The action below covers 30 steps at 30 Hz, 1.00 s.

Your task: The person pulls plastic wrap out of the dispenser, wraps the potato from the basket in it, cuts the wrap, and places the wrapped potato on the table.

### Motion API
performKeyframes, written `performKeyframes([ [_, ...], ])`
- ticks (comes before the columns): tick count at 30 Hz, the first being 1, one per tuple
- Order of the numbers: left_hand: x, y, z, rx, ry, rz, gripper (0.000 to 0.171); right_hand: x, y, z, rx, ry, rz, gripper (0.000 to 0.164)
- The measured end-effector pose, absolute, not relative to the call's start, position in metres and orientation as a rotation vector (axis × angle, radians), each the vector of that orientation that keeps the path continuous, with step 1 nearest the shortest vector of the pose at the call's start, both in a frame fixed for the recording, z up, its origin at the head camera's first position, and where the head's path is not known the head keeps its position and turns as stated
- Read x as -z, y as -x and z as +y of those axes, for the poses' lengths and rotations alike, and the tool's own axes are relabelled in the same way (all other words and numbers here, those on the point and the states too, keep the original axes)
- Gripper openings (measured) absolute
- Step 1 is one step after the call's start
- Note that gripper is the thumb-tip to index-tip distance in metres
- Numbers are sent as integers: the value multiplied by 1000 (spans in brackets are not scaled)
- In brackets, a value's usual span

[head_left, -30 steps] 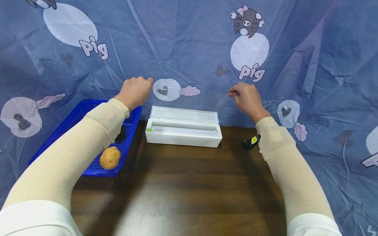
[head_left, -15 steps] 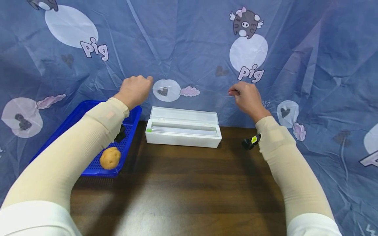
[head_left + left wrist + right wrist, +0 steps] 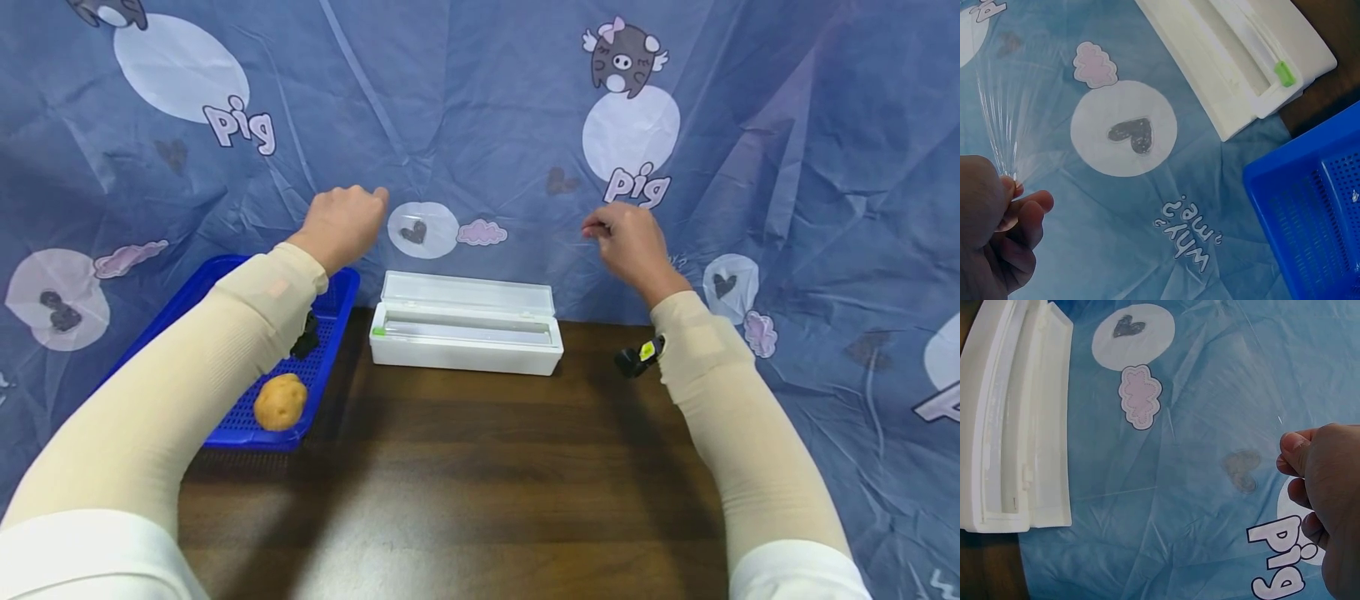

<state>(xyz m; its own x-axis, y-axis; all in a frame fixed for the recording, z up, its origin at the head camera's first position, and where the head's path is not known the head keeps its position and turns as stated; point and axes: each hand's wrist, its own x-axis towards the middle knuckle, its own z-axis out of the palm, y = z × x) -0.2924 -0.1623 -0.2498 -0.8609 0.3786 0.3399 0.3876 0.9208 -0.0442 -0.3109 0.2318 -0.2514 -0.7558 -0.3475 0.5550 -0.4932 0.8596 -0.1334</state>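
Note:
My left hand (image 3: 341, 223) is raised in front of the backdrop, thumb and fingers pinching a gathered edge of clear cling film (image 3: 1007, 131). The pleats fan out from its fingertips in the left wrist view. Level with it on the other side, my right hand (image 3: 633, 246) pinches the film between thumb and forefinger; faint creases spread from there in the right wrist view. The see-through sheet hardly shows in the head view. Below and between the hands stands a white cling film dispenser (image 3: 465, 357), lid up, with a green slider (image 3: 1284, 73) at its left end.
A blue plastic basket (image 3: 324, 375) stands at the left, partly hidden by my left arm. One potato (image 3: 281, 402) lies in its near corner. Behind the brown wooden table (image 3: 480, 467) hangs a blue patterned cloth (image 3: 480, 108).
Both hands have risen slightly, still pinching. The dispenser, basket and potato have not moved.

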Motion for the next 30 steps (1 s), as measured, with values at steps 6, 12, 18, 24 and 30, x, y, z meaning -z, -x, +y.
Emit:
performKeyframes([
  [6, 247, 292, -161, 42, 565, -2731, 14, 248, 308, 232, -377, -607, -2525, 12],
  [12, 243, 292, -160, 29, 567, -2731, 16, 246, 309, 233, -383, -606, -2518, 12],
  [18, 240, 292, -159, 30, 563, -2731, 15, 244, 309, 233, -377, -619, -2496, 11],
  [24, 237, 292, -158, 29, 570, -2728, 14, 242, 311, 234, -365, -625, -2490, 12],
  [30, 233, 293, -157, 23, 568, -2735, 14, 239, 312, 236, -354, -615, -2489, 11],
])
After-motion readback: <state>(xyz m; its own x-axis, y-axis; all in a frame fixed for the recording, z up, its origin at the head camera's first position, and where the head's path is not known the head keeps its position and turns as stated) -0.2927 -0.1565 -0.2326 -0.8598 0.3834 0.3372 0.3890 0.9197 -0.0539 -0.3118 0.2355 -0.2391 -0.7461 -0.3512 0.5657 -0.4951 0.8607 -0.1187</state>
